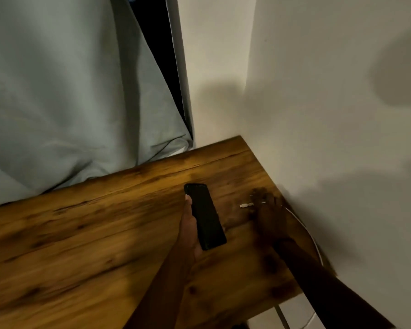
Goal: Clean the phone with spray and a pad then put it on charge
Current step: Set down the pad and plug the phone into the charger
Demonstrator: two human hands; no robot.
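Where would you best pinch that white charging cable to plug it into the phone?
Probably just behind the white plug, pinched from above by the right hand. The charging cable lies flat on the wooden table, its plug end pointing toward the phone in the left hand.

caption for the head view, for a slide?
Left hand holds a black phone over the wooden table while the blurred right hand reaches the white charging cable.

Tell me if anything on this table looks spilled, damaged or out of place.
Nothing stands out. The left hand holds the phone over the wooden table, intact and dry as far as visible. The right hand, blurred, is at the white charging cable by the wall.
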